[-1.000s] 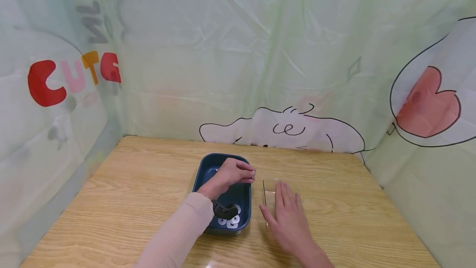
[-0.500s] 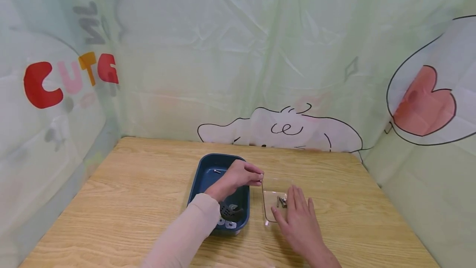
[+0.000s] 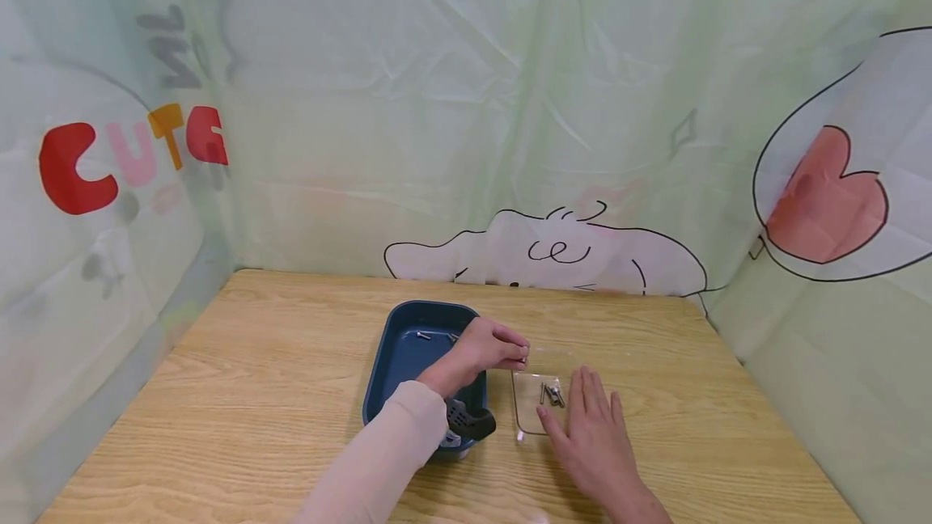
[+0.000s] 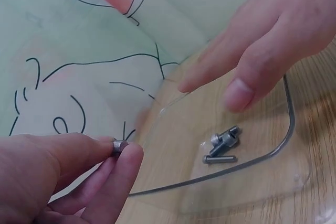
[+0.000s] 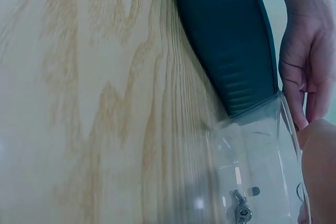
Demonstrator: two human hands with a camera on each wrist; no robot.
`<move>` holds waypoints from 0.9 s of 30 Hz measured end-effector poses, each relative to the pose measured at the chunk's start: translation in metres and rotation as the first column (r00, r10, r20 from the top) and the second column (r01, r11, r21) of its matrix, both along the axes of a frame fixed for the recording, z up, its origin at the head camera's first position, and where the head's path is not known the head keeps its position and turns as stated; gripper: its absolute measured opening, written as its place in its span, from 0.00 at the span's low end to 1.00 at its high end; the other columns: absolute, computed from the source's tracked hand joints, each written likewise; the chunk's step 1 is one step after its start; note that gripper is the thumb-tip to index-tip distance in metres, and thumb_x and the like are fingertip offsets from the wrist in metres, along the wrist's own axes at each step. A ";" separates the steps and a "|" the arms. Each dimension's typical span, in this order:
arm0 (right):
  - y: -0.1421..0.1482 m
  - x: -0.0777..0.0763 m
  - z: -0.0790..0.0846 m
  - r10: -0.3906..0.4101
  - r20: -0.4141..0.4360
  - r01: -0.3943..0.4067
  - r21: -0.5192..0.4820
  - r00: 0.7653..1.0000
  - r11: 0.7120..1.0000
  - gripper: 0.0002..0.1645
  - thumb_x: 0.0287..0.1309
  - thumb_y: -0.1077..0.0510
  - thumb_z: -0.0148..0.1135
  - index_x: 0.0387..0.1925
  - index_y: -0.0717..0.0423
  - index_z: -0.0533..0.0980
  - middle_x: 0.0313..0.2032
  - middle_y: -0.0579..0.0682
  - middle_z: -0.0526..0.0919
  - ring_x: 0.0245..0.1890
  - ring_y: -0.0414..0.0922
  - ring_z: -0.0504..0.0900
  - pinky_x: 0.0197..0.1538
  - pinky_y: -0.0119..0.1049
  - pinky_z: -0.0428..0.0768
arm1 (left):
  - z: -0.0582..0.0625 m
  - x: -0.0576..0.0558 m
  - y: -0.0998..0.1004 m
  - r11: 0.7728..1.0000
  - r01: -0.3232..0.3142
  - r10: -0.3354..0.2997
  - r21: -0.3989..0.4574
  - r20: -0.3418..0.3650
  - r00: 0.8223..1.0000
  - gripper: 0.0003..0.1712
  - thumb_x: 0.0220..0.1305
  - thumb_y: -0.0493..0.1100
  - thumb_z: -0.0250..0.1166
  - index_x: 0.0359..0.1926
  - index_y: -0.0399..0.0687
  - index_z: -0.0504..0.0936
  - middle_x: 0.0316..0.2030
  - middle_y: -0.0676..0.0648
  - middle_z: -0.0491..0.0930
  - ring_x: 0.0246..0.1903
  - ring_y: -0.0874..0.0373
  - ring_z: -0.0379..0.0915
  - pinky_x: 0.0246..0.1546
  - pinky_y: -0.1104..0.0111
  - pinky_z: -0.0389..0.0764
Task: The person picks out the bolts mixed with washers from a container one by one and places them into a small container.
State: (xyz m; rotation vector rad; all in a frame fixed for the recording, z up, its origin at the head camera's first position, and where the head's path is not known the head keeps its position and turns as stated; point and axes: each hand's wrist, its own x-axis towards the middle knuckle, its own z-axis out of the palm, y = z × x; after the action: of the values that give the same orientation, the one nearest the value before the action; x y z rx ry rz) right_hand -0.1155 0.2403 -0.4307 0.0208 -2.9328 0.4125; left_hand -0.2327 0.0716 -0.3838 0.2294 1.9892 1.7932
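My left hand (image 3: 489, 348) pinches a small metal screw (image 4: 119, 146) between thumb and fingertip, above the near-left rim of a clear plastic box (image 3: 537, 432). Inside that box lie several socket-head screws (image 4: 223, 142) in a small cluster. My right hand (image 3: 593, 437) has its fingers stretched out along the box's right side; the left wrist view shows its thumb over the rim. Under my left forearm stands a dark blue tray (image 3: 371, 382), with a loose screw (image 3: 424, 335) near its far end. White washers (image 3: 450, 441) at its near end are mostly hidden by the black wrist strap.
The wooden table (image 3: 277, 362) carries both containers side by side, the tray left of the box with a narrow gap. A printed curtain (image 3: 364, 144) hangs along the table's back and both sides.
My left hand has moved right from over the tray to the clear box, with the screw in its fingers. My right hand has shifted right, uncovering the screws in the box.
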 end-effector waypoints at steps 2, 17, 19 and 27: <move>0.001 0.000 -0.001 -0.004 -0.009 0.004 0.004 1.000 1.000 0.51 0.73 0.36 0.45 0.72 0.77 0.49 0.74 0.74 0.49 0.75 0.68 0.47 0.72 0.71 0.47 | 0.001 0.001 0.002 1.000 0.003 -0.003 -0.013 0.000 1.000 0.10 0.63 0.35 0.66 0.45 0.38 0.86 0.35 0.43 0.87 0.35 0.54 0.88 0.48 0.60 0.86; 0.005 -0.002 -0.007 -0.038 -0.001 0.038 0.007 0.999 0.999 0.52 0.71 0.35 0.45 0.72 0.76 0.49 0.74 0.73 0.49 0.75 0.68 0.48 0.73 0.70 0.46 | 0.000 0.005 0.017 0.998 -0.009 0.011 -0.066 0.019 1.000 0.07 0.63 0.35 0.67 0.41 0.42 0.88 0.33 0.45 0.87 0.31 0.58 0.87 0.44 0.63 0.88; 0.005 -0.002 -0.008 -0.038 -0.002 0.038 0.011 0.999 0.999 0.52 0.71 0.35 0.46 0.72 0.76 0.49 0.74 0.73 0.49 0.75 0.68 0.48 0.73 0.70 0.46 | 0.000 0.006 0.018 0.997 -0.009 0.011 -0.078 0.020 1.000 0.06 0.62 0.35 0.67 0.40 0.43 0.88 0.33 0.45 0.87 0.30 0.58 0.87 0.46 0.61 0.87; 0.004 -0.001 -0.008 -0.043 0.007 0.043 0.009 0.999 0.999 0.52 0.71 0.35 0.46 0.72 0.76 0.49 0.74 0.73 0.49 0.75 0.68 0.47 0.73 0.70 0.46 | 0.002 0.011 0.021 0.995 -0.009 0.009 -0.097 0.001 1.000 0.07 0.62 0.33 0.67 0.40 0.41 0.89 0.32 0.45 0.86 0.30 0.58 0.87 0.45 0.61 0.87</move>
State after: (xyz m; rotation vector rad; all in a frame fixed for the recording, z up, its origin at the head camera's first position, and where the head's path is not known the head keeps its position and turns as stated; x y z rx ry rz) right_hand -0.1168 0.2446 -0.4385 -0.0426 -2.9360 0.3932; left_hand -0.2220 0.0930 -0.3816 0.1888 2.0733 1.6956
